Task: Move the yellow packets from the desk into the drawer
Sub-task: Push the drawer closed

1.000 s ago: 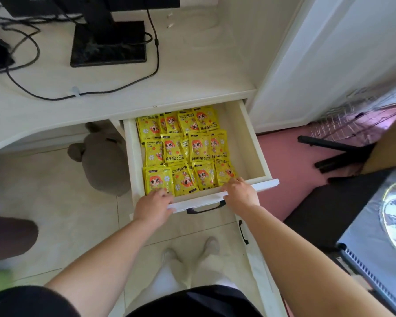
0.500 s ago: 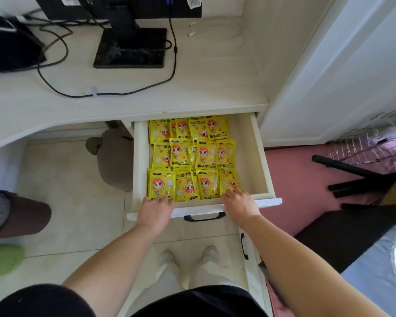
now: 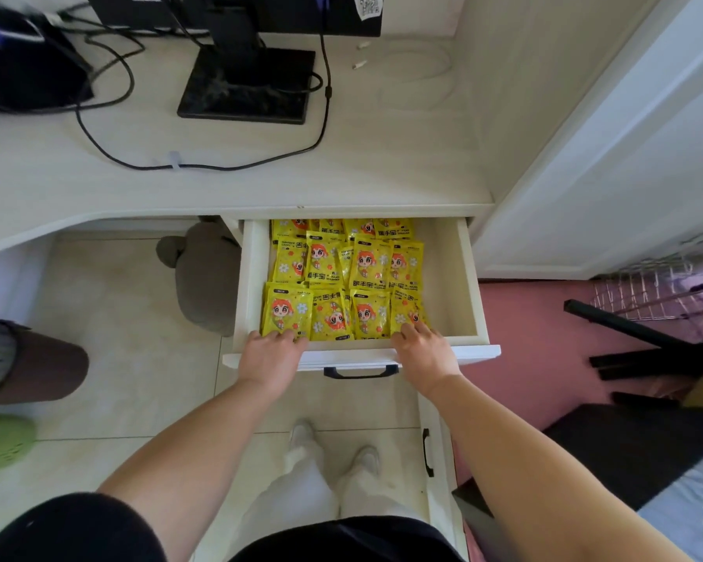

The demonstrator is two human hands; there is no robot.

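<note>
Now, white desk drawer (image 3: 472,285) standing open, yellow hand-warmer packets (image 3: 367,266) in rows, left hand (image 3: 269,356) and right hand (image 3: 425,354) resting loosely spread on front row.

Both arms are extended forward, bare, palms turned down. The left forearm (image 3: 187,436) and right forearm (image 3: 516,448) are angled inward. The left hand (image 3: 270,356) and right hand (image 3: 425,352) are held level, well apart. Fingers are reached forward, loosely bent, slightly spread on the right.
</note>
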